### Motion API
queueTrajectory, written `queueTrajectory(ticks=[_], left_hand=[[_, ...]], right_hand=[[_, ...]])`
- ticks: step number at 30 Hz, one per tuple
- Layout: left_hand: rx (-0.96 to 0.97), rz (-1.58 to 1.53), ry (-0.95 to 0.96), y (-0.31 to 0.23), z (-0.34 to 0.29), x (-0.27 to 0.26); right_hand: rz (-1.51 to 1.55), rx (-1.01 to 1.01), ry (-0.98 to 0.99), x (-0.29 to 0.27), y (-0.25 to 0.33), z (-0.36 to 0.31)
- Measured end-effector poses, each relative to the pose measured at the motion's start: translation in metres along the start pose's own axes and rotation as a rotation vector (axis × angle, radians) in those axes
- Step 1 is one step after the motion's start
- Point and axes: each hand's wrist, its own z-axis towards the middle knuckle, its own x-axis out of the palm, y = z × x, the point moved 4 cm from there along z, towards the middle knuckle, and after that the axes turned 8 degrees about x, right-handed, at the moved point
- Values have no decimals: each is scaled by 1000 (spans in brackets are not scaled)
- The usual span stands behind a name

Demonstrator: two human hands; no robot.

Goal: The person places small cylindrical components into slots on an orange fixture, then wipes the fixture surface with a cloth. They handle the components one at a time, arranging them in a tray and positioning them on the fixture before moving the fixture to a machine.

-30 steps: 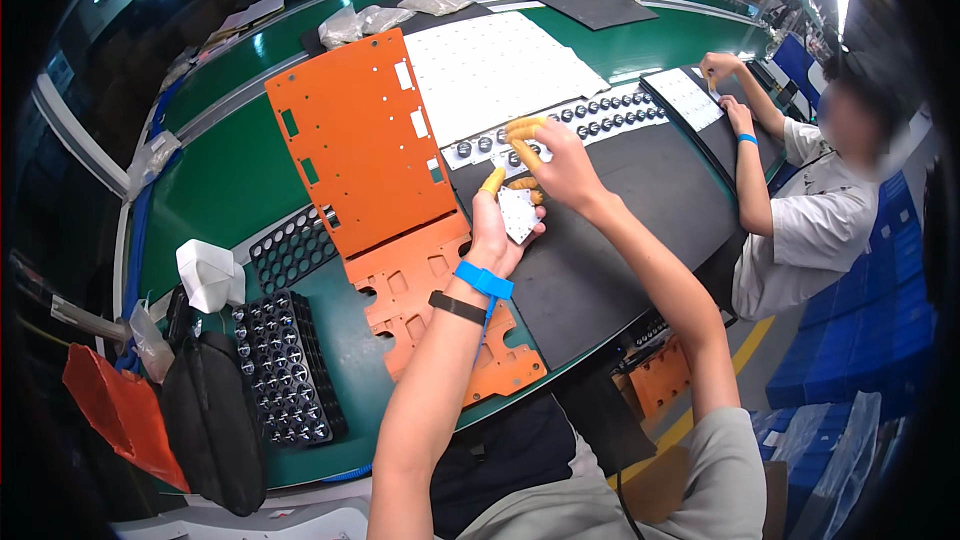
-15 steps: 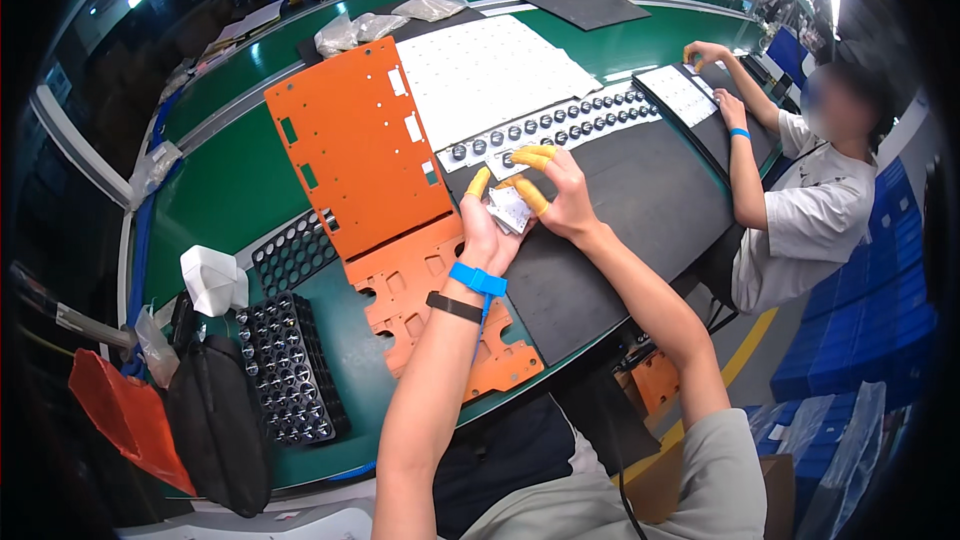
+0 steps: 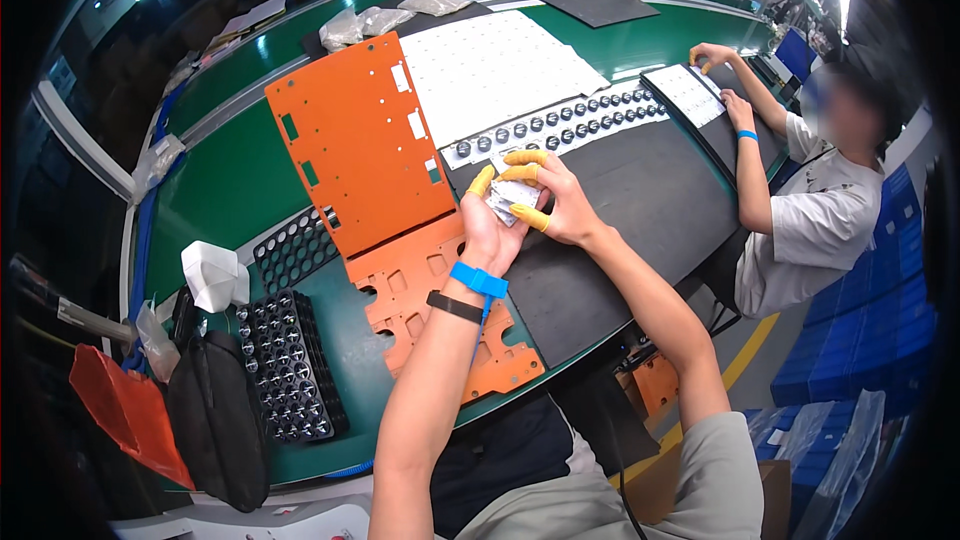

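My left hand (image 3: 489, 236) is palm up, with a small stack of thin white square boards (image 3: 506, 208) lying in its fingers. A yellow finger cot covers its thumb. My right hand (image 3: 568, 202), in yellow finger cots, closes over the same stack and grips white boards at its top and right edge. Just beyond the fingers runs a double row of white boards with round black parts (image 3: 552, 126) on them. Under both hands lies a black mat (image 3: 630, 208). How many boards each hand holds is hidden.
An orange plate (image 3: 355, 135) leans left of my hands, above an orange cut-out panel (image 3: 415, 285). Black trays with round parts (image 3: 288, 365) stand at the left. A large white sheet (image 3: 490, 65) lies beyond. To the right a co-worker (image 3: 810, 190) handles white boards.
My right hand's fingers have come down and closed onto the white boards in my left hand. The left hand stays almost in place. The whole view has shifted slightly.
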Motion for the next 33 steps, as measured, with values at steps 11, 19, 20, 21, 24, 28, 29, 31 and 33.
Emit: queueTrajectory(ticks=[11,19,20,21,24,28,29,31,33], left_hand=[[4,32,41,13,9,-7],[70,17,198,22,18,-17],[134,-16,161,27,15,-20],[209,-44,119,29,11,-29],[18,110,-33,28,12,-10],[-35,83,13,22,13,-10],[-47,81,28,20,14,-11],[-2,148,29,18,16,-17],[41,208,52,18,12,-8]], right_hand=[[-14,22,-117,-1,-13,-1],[5,-308,-176,6,124,11],[-17,-392,-102,18,157,15],[39,-417,-18,41,182,17],[163,-393,145,101,239,19],[-41,-372,408,198,279,20],[-94,-346,438,223,282,20],[-149,-262,502,256,282,23],[-201,-181,497,262,284,29]])
